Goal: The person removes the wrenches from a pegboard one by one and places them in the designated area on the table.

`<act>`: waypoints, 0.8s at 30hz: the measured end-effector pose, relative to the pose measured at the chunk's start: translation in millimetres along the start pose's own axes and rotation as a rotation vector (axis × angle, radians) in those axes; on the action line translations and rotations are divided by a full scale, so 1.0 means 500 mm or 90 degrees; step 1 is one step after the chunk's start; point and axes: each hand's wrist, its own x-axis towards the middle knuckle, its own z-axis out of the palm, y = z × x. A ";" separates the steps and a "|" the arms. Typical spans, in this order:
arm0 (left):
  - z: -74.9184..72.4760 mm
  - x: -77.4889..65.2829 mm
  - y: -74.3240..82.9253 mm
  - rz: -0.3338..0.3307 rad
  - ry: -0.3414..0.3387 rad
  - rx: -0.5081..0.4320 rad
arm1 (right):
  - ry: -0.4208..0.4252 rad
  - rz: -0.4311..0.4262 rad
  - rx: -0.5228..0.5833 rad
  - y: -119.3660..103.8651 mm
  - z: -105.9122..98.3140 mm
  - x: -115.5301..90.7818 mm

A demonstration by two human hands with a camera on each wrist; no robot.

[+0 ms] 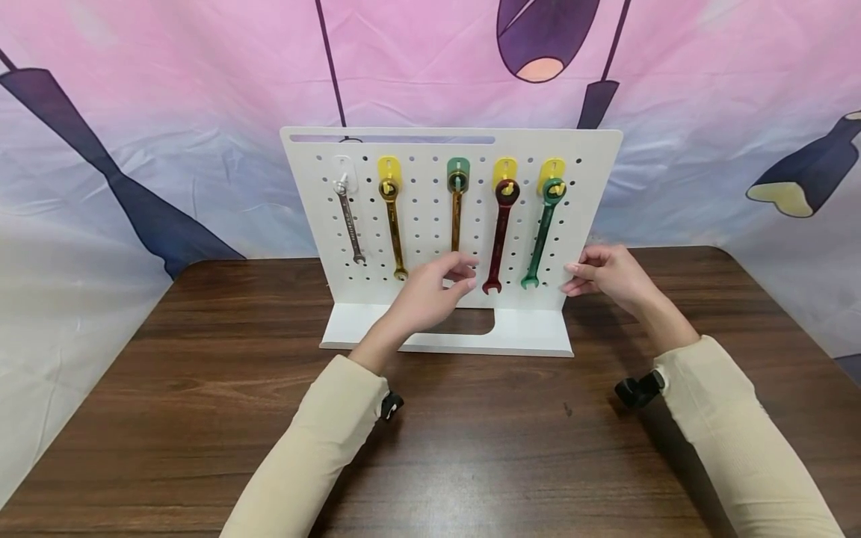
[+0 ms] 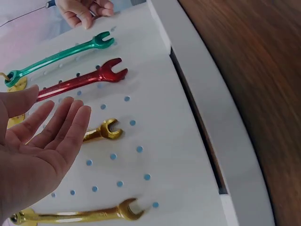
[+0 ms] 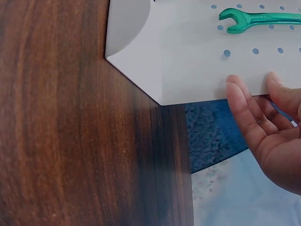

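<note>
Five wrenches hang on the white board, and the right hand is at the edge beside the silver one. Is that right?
Not quite: the head view shows the right hand beside the green wrench; the silver wrench hangs at the other end. The rest stands.

White pegboard (image 1: 427,227); its wrenches (image 1: 500,243), nine o'clock to three: silver, gold, gold, red, green (all metallic); brown wood-grained table (image 1: 484,448) at six.

Glossy metal wrenches (image 1: 500,240), matt pegboard (image 1: 558,143), wood-grain table (image 1: 498,441)
</note>
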 end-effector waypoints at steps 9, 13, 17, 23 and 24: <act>0.024 0.024 0.025 -0.013 -0.021 -0.020 | -0.002 0.000 0.003 0.001 0.000 0.001; 0.035 0.033 0.035 -0.007 -0.033 -0.040 | -0.003 -0.001 0.001 0.002 -0.001 0.001; 0.045 0.043 0.040 -0.006 -0.036 -0.052 | 0.001 -0.003 0.005 0.004 0.000 0.003; 0.058 0.059 0.049 0.003 -0.026 -0.081 | 0.004 -0.002 0.001 0.004 0.000 0.003; 0.060 0.061 0.051 0.005 -0.025 -0.085 | 0.001 -0.002 -0.002 0.004 0.000 0.002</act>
